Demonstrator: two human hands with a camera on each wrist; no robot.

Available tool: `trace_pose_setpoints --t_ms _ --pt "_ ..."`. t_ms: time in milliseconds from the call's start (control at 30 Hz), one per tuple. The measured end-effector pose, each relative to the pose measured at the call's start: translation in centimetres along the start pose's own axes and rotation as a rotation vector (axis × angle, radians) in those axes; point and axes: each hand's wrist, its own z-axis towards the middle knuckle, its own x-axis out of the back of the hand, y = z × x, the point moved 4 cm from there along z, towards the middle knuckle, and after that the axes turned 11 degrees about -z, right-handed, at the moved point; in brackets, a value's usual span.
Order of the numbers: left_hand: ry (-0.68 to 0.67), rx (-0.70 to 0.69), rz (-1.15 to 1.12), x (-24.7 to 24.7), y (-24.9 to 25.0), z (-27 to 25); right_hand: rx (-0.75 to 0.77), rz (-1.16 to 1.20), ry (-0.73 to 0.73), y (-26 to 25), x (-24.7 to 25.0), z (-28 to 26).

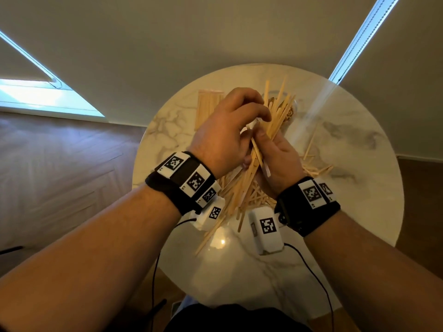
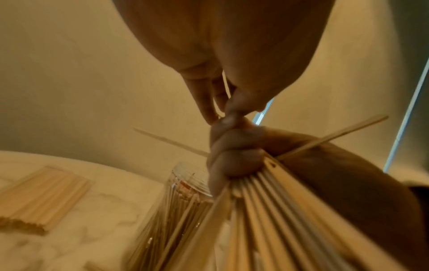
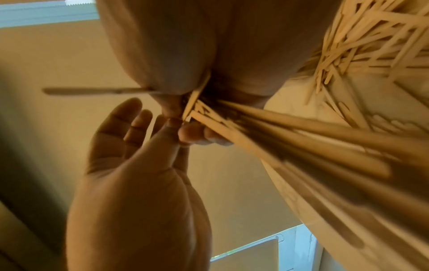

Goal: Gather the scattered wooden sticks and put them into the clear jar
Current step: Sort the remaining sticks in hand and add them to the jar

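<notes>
Above the round marble table [image 1: 359,130], my right hand [image 1: 271,152] grips a thick bundle of wooden sticks [image 1: 271,125] that slants up and away. My left hand [image 1: 259,121] reaches over from the left and pinches the bundle with thumb and forefinger; its other fingers [image 3: 130,117] stay loosely extended. The clear jar [image 2: 185,192] stands just behind the bundle with several sticks inside; the head view shows only a sliver of the jar [image 1: 294,109]. One stick [image 2: 348,132] crosses the bundle sideways. Loose sticks [image 1: 239,195] lie heaped under my wrists, with more loose sticks [image 1: 316,168] to the right.
A neat flat stack of sticks [image 1: 208,106] lies at the table's far left. The table's front edge is close to my body. Wood floor and a wall with bright window strips surround the table. Wrist-camera cables hang below my arms.
</notes>
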Motion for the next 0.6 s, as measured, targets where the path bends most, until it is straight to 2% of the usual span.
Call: trace_pose_setpoints --t_ms 67,133,200,267,300,333,400,467,600 --pt "0.040 -0.008 0.102 0.4 -0.5 -0.1 0.020 0.048 -0.010 0.0 -0.1 0.0" --pt "0.210 0.122 0.128 1.1 -1.7 -0.6 0.005 0.092 0.004 -0.1 0.1 0.0" --pt "0.350 0.428 0.045 1.2 -3.7 -1.5 -0.006 0.129 -0.011 -0.4 0.3 -0.1" --pt "0.287 0.805 -0.208 0.2 -5.4 -2.3 -0.008 0.152 -0.041 -0.7 0.3 -0.1" --pt "0.234 0.932 -0.426 -0.6 -5.7 -2.5 -0.004 0.154 -0.063 -0.8 0.2 -0.1" --pt "0.204 0.997 -0.661 -1.3 -5.4 -2.6 0.002 0.150 -0.088 -1.0 0.1 -0.2" --pt "0.198 0.988 -0.919 -1.5 -4.7 -2.1 0.021 0.119 -0.134 -1.1 0.0 -0.3" --pt "0.271 0.962 -1.006 -1.1 -4.6 -1.3 0.034 0.079 -0.159 -1.1 0.0 -0.4" --pt "0.615 0.986 -1.051 2.2 -6.4 -0.5 0.014 0.047 -0.076 -0.8 0.6 -0.7"
